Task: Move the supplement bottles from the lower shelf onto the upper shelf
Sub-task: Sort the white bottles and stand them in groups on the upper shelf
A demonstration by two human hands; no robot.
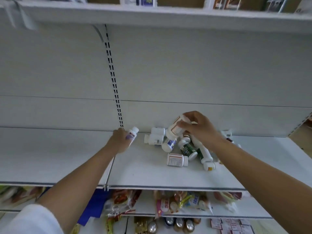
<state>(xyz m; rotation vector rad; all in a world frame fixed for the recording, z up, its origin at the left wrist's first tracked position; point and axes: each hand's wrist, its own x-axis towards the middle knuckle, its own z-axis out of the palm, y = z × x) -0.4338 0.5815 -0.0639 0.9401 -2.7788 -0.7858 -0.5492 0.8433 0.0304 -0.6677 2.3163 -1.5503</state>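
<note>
A pile of white supplement bottles point(184, 147) lies on the white lower shelf point(152, 173), several on their sides, two with dark green labels. My left hand point(119, 141) grips a small white bottle with a purple label point(132, 134) at the left of the pile, near the back wall. My right hand point(197, 125) holds a larger white bottle with an orange-edged label point(174, 128), tilted above the pile. The upper shelf point(168, 16) runs across the top of the view, high above both hands.
A slotted upright point(113, 76) runs down the back wall between shelf sections. Boxes stand on the upper shelf point(145, 0). Below the lower shelf, packaged snacks point(168, 203) and foil-wrapped items point(179, 223) fill the shelves. The shelf's left section point(50, 154) holds nothing.
</note>
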